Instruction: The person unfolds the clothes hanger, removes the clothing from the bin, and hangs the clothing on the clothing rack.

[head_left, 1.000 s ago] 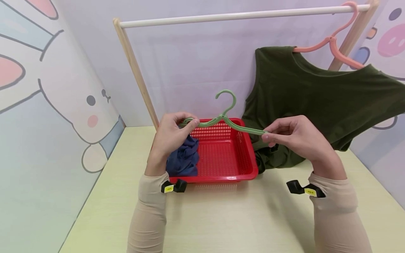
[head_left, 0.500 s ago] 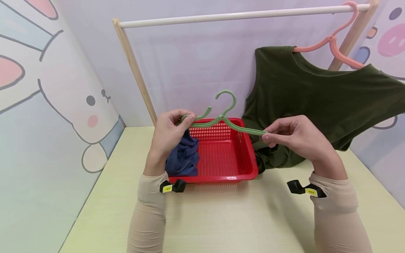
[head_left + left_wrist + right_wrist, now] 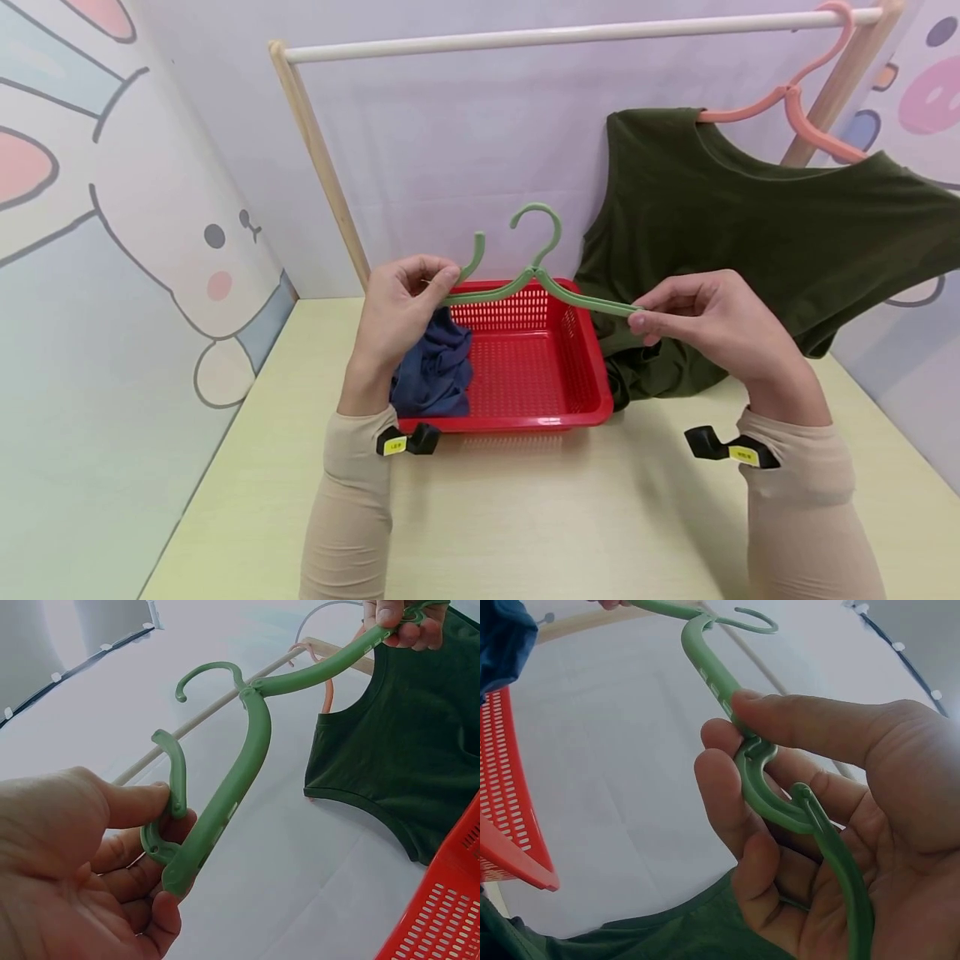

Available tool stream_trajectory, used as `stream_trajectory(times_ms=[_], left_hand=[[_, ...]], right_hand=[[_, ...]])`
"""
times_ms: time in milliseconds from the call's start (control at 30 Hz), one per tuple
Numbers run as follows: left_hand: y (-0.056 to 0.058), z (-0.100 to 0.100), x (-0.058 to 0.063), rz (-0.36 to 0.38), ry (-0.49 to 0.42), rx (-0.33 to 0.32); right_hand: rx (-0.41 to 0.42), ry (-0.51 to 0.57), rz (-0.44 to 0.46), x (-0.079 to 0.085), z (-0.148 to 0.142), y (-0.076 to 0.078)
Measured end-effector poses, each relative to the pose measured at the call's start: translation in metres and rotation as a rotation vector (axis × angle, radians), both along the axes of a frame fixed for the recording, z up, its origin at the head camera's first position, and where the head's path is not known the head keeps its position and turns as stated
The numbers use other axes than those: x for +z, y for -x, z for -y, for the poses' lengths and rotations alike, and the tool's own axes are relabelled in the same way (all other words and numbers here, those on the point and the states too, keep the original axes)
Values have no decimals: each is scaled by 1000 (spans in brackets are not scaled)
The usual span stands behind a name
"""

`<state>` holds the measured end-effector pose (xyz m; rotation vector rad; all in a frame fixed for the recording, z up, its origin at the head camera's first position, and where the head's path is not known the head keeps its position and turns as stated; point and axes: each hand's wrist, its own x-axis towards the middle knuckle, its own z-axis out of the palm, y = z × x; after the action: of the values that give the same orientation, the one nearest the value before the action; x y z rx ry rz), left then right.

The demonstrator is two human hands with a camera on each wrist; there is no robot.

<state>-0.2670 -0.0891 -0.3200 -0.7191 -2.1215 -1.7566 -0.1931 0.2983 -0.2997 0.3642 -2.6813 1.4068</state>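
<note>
In the air over the red basket's far side, a green hanger [image 3: 534, 272] is held with its hook toward 12 o'clock. Around its central joint, one end is pinched by the left hand [image 3: 397, 312] between 8 and 9 o'clock, the other by the right hand [image 3: 708, 321] between 3 and 4; thumb and fingers are closed on it at both. By this two-ended grip the span is probably steadied, leaving fingertips free to work the jointed end pieces, one of which juts up at 10 o'clock.

At 6 o'clock lies the red basket [image 3: 510, 423], with navy cloth [image 3: 435, 379] bunched along its 9 o'clock wall, perhaps set within easy reach. Between 2 and 3 o'clock, a dark green garment [image 3: 697, 200] is hung by a pink hanger [image 3: 817, 137] at the rod's far end. Its hem lies close by the right hand, so little slack is judged to be left there. More room is offered along the rod [image 3: 525, 40] toward 11 o'clock, and over the table [image 3: 540, 517] before the basket.
</note>
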Motion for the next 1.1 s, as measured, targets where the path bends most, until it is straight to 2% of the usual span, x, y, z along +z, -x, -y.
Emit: stream_trajectory(times_ms=[267, 567, 833, 1100], left_hand=[[1, 4, 0, 12, 6, -2], [3, 13, 3, 14, -33, -3], [1, 18, 6, 33, -2, 42], [-1, 20, 5, 50, -57, 12]], right_hand=[[-17, 1, -1, 1, -4, 0], [-56, -2, -14, 6, -18, -5], [-92, 96, -32, 8, -39, -13], [-67, 149, -40, 11, -43, -14]])
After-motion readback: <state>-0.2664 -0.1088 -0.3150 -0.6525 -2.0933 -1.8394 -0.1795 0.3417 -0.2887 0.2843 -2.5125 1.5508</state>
